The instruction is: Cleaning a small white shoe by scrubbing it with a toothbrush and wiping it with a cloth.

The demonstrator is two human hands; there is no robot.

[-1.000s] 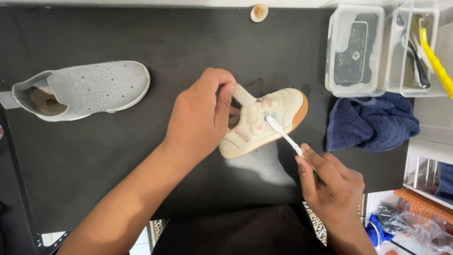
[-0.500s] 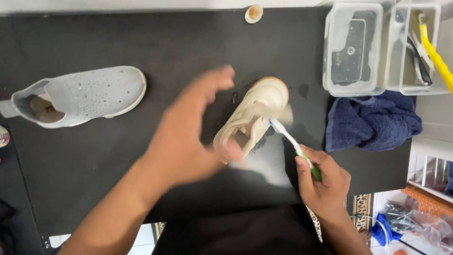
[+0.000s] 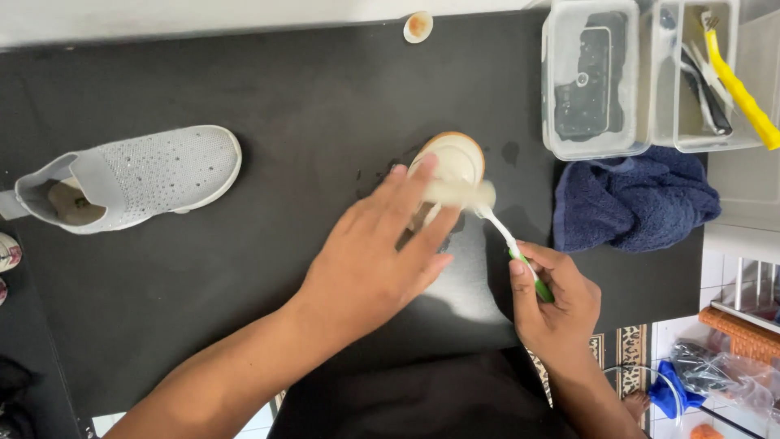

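A black table mat [image 3: 268,89] fills the frame. At centre, the left hand [image 3: 382,252] lies fingers spread over a small cream shoe [image 3: 452,162]; the right hand [image 3: 556,301], lower right, grips a green-handled toothbrush [image 3: 508,240] touching it.

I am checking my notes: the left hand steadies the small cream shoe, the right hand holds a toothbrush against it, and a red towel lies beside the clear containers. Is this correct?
Not quite: the towel is dark blue, not red, as the head view shows. The rest stands: the left hand steadies the small cream shoe, the right hand holds the toothbrush against it, and the towel lies beside the clear containers.
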